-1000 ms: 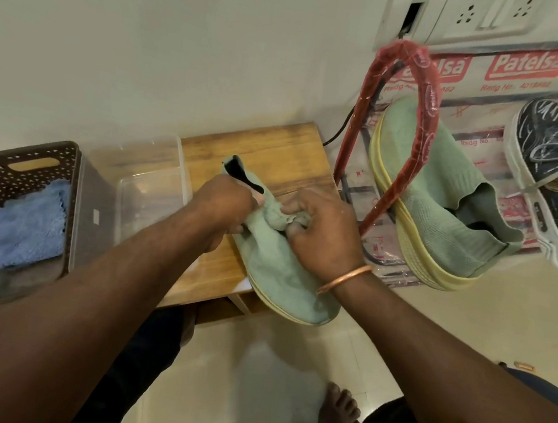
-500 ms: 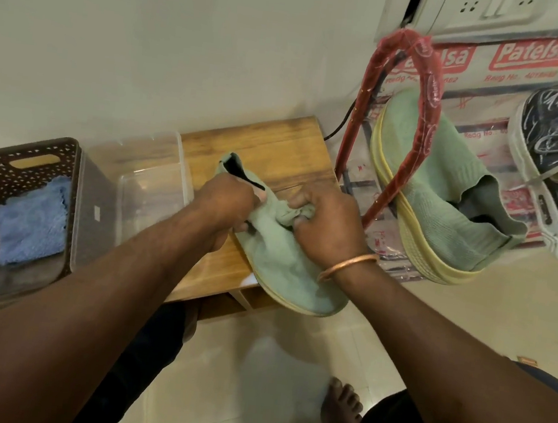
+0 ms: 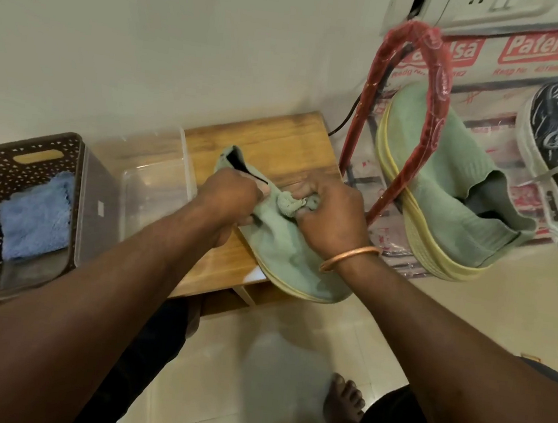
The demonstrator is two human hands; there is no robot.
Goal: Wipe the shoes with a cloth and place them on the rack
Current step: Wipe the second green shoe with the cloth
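Centre frame: left hand [image 3: 231, 196] grips green knit shoe [image 3: 286, 262] by collar on wooden table [image 3: 271, 141] edge; right hand [image 3: 333, 218] fingers curled round bunched green cloth [image 3: 288, 206], pressed on shoe. Matching shoe [image 3: 450, 202] on red rack [image 3: 436, 90], right.

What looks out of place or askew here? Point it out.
Two things. The shoe being wiped overhangs the table's front edge, toe over the floor. The other green shoe on the rack lies tipped on its side behind the red loop. Nothing looks spilled or damaged.
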